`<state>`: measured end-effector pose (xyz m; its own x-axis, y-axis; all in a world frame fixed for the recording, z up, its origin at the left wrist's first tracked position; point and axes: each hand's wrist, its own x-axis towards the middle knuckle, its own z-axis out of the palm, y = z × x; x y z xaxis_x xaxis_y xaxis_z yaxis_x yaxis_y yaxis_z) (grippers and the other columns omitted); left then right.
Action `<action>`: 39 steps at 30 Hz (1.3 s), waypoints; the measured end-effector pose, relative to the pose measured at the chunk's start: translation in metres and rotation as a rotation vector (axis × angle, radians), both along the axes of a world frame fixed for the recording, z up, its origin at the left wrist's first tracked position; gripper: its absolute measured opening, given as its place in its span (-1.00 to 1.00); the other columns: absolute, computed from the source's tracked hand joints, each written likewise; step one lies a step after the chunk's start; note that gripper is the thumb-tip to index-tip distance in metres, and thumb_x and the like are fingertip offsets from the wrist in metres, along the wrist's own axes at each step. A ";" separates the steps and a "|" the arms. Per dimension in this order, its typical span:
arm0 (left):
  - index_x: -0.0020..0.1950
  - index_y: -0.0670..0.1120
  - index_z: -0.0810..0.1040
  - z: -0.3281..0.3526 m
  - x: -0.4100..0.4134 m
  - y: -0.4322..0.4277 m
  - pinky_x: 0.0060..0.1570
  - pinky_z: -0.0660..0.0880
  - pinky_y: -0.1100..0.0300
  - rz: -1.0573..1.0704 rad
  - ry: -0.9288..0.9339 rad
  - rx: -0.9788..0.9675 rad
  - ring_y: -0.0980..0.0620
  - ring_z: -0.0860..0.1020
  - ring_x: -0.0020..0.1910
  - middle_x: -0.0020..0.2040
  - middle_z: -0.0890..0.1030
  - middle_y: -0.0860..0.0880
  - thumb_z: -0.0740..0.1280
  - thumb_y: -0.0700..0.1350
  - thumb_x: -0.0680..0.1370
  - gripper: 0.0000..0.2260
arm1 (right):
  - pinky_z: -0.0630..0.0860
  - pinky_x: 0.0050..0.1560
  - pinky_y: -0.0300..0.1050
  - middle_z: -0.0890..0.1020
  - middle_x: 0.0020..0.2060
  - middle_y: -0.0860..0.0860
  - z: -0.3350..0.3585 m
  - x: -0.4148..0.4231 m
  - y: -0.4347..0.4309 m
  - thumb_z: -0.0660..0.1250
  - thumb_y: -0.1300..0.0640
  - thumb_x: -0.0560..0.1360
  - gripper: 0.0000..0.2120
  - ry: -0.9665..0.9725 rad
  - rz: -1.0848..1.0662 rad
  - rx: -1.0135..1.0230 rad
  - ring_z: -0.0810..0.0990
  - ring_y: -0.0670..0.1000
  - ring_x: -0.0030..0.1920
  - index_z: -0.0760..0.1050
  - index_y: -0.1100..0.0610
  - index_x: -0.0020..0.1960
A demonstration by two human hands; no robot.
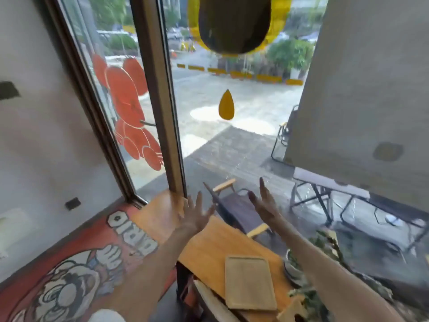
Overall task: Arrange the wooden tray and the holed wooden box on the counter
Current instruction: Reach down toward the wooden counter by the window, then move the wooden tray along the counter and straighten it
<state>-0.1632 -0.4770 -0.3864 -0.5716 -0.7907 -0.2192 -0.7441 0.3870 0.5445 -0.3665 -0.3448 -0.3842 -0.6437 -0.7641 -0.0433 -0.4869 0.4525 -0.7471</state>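
Observation:
A pale wooden tray [249,283] lies flat on the orange-brown counter [209,247], near its front end. A light wooden piece [292,309] shows at the bottom edge beside the tray; I cannot tell whether it is the holed box. My left hand [197,216] is raised over the far part of the counter with fingers spread and nothing in it. My right hand [263,205] is held up to the right of it, palm turned inward, fingers apart, also holding nothing. Both hands are well beyond the tray.
A big window with a brown frame [162,101] stands right behind the counter. A potted plant [308,266] sits at the counter's right end. Outside are folding chairs [239,210] and a table. A painted red floor [76,263] lies to the left.

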 end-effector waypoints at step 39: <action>0.59 -0.13 0.00 -0.307 -0.095 0.047 0.52 0.16 -0.03 0.084 -0.549 0.825 -0.19 0.07 0.57 0.61 -0.10 -0.17 0.12 -0.26 0.61 -0.43 | 0.13 0.49 0.16 0.14 0.54 0.04 -0.315 -0.001 0.084 0.14 -0.30 0.55 -0.30 -0.746 -0.567 0.715 0.06 0.19 0.54 0.06 -0.06 0.59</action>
<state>-0.2580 -0.4297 -0.6938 -0.1752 -0.3043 -0.9363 -0.9813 -0.0230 0.1910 -0.3674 -0.2606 -0.6991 -0.5177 -0.0264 -0.8552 0.3682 0.8953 -0.2506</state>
